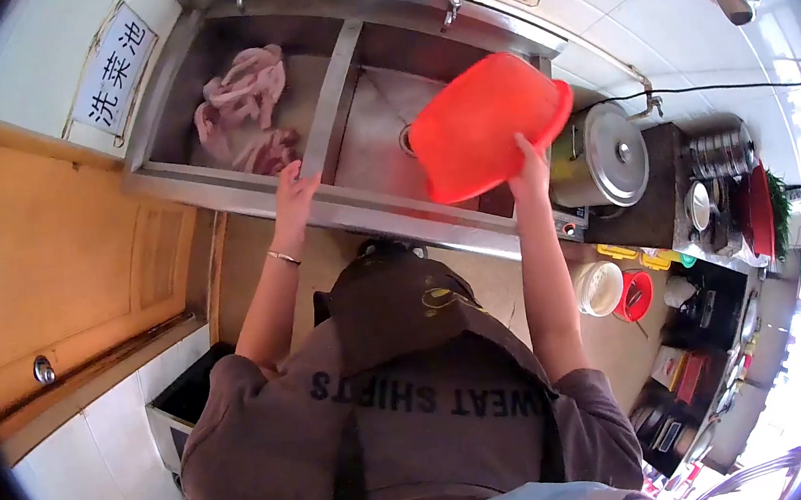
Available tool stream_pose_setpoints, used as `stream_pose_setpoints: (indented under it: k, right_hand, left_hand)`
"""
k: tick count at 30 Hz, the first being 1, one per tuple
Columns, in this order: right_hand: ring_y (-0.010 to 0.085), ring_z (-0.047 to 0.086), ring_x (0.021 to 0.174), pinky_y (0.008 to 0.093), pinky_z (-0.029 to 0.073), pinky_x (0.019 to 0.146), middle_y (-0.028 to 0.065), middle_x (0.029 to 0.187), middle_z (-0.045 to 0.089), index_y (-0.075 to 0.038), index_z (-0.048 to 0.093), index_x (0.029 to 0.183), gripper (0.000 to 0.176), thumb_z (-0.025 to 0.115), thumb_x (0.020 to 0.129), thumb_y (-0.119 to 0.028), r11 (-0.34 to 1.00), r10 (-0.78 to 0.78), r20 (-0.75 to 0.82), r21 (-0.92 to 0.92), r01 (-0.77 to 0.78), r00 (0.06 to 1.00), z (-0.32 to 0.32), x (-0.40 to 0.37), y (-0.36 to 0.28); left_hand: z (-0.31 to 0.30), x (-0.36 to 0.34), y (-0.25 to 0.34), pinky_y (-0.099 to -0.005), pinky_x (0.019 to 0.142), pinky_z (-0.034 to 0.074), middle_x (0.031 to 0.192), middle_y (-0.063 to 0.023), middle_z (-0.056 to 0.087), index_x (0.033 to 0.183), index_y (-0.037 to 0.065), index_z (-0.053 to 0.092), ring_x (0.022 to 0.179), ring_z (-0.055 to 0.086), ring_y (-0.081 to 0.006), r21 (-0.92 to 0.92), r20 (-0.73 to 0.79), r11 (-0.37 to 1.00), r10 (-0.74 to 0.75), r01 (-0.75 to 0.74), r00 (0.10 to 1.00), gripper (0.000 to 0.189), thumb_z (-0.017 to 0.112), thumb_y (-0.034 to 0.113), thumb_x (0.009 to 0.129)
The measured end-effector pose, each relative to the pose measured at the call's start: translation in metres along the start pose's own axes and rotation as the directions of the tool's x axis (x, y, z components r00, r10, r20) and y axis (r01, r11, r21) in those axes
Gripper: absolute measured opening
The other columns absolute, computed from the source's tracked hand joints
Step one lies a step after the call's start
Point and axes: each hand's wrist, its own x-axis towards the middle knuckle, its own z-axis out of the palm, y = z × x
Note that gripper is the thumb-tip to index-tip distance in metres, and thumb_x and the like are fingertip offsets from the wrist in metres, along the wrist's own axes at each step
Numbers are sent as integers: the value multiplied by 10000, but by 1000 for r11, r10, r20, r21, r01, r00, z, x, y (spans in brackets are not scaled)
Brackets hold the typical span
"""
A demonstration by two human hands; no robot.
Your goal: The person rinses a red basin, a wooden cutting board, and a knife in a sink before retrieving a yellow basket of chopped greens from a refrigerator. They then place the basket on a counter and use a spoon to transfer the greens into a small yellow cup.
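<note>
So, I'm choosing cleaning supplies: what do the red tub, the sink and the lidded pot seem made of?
Red tub: probably plastic, semi-glossy, in one even, bright colour.
Sink: looks like stainless steel, grey with bright reflections along its front edge.
Lidded pot: likely metal, its lid silvery with a soft sheen.

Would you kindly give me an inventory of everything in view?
Two-compartment metal sink: 1, silver, along the wall
Red plastic basin: 1, red, above its right compartment
Raw meat pieces: several, pale pink, left compartment
Metal taps: 3, silver, along the wall
Rectangular signs: 2, white with black characters, on walls
Lidded metal pot: 1, silver, right of sink
Round buckets: 2, white and red, lower right
Wooden door: 1, orange-brown, left
Metal ladle: 1, silver, upper right wall
Kitchenware: several, mixed colours, far right, details unclear
Short-sleeved shirt: 1, brownish grey, on the person
Left hand: 1, bare, by the sink's front rim
Right hand: 1, bare, gripping the basin's edge
</note>
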Motion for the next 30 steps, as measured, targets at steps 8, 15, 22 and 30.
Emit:
stream_pose_setpoints:
  k: [8,15,22,30]
  right_hand:
    - [337,635,823,446,486,715,203,789,634,0,600,923,253,657,703,-112,288,-249,182,-924,252,951,40,50,108]
    - [373,575,1013,440,477,862,196,1104,598,-62,524,1204,461,570,755,-157,-89,194,261,-955,282,946,13,15,192]
    - [319,588,1030,442,471,867,161,1153,591,-107,523,1232,543,630,761,-355,-278,494,309,-829,485,813,-26,6,175]
    - [297,513,1141,377,375,983,127,1154,602,-81,602,1147,492,529,856,-471,-316,194,345,-864,391,918,-101,-14,120]
  left_hand:
    - [-24,3,-26,-297,936,393,1253,-75,466,1286,1,415,1099,487,-162,-38,-11,999,14,-15,1000,553,672,179,830]
    - [-60,-18,-34,-273,894,379,1301,-20,442,1307,89,419,1117,451,-125,-26,-89,993,-117,115,989,517,643,214,858]
    - [-70,-6,-38,-327,954,357,1322,-59,426,1301,108,425,1203,403,-165,64,-46,971,-226,229,973,513,645,233,855]
    - [23,40,-25,-346,929,367,1338,-42,422,1266,126,466,1192,418,-172,211,243,969,-181,130,953,494,647,301,842]
